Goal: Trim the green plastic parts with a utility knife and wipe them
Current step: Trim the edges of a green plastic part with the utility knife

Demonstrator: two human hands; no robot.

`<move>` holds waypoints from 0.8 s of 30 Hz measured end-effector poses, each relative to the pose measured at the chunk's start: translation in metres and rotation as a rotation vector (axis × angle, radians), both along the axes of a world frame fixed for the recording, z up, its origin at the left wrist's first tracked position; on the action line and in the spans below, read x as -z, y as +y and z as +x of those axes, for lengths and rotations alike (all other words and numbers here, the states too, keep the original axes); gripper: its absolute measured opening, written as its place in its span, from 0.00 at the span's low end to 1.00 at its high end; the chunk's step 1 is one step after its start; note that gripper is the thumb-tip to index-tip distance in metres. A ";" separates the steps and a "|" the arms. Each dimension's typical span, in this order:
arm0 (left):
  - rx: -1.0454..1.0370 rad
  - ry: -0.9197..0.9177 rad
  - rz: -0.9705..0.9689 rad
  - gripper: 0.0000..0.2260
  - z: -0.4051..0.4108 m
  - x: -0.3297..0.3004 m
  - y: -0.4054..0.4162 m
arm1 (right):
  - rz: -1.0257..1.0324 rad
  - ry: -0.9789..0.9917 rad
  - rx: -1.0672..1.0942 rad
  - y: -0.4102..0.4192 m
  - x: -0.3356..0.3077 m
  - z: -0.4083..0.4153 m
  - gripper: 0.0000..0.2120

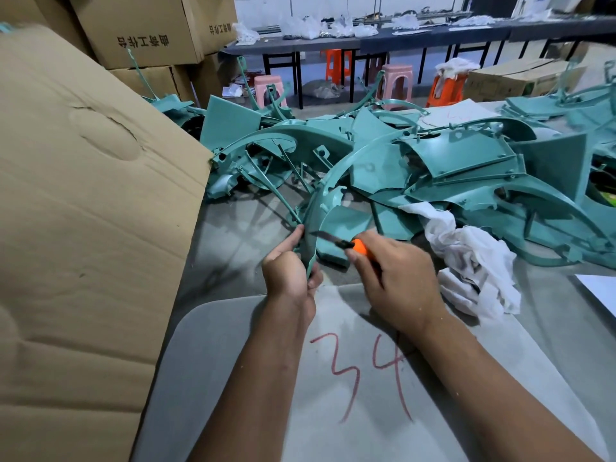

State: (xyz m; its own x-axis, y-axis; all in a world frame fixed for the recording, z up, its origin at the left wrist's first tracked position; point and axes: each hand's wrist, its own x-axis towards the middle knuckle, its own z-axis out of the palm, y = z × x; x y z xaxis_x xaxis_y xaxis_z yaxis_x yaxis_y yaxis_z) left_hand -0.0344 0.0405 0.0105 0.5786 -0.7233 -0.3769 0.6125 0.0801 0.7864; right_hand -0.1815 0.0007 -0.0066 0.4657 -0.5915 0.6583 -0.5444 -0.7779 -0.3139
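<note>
L hand (289, 271) gripping lower end of curved green part (328, 191) | R hand (396, 278) closed round knife (345, 243), blade pointing L at part edge, just beside L thumb | part's long axis arcing up & away from hands | L nearer part | rag (466, 258) just R of R hand, unused | step: trimming

left hand (289, 271) gripping green part (311, 228), right hand (396, 278) — utility knife (343, 243)

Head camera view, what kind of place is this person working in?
Probably a small factory or finishing workshop. A heap of green plastic parts covers the worktable, stacked cardboard boxes stand behind, and long tables with plastic stools fill the background.
</note>
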 end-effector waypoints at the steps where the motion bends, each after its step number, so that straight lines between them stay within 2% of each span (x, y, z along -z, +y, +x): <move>1: 0.011 0.005 -0.005 0.22 0.001 0.000 0.001 | 0.011 -0.023 0.069 -0.003 0.000 -0.001 0.16; 5: -0.004 0.011 -0.012 0.25 0.001 0.002 0.001 | 0.008 -0.260 0.353 -0.011 -0.004 -0.012 0.13; 7: -0.024 0.026 -0.019 0.26 0.000 0.003 0.000 | -0.042 -0.261 0.260 -0.007 -0.005 -0.013 0.10; 10: -0.031 0.040 -0.027 0.24 0.000 0.005 -0.003 | -0.062 -0.070 -0.046 0.003 -0.002 -0.003 0.12; 12: -0.021 0.054 -0.015 0.19 0.000 0.004 -0.003 | -0.060 0.014 -0.084 0.006 -0.001 0.005 0.12; 14: -0.007 0.026 0.004 0.17 0.000 0.003 -0.002 | -0.090 -0.009 -0.024 0.005 -0.001 0.008 0.12; 18: -0.006 -0.103 0.058 0.25 -0.005 0.004 0.000 | -0.091 -0.144 0.209 -0.002 -0.004 -0.001 0.12; 22: 0.014 -0.062 -0.002 0.28 -0.002 0.005 0.001 | 0.024 -0.288 0.393 -0.015 -0.005 -0.015 0.14; 24: 0.034 -0.038 -0.041 0.27 0.002 0.004 0.002 | 0.019 -0.337 0.373 -0.016 -0.006 -0.019 0.13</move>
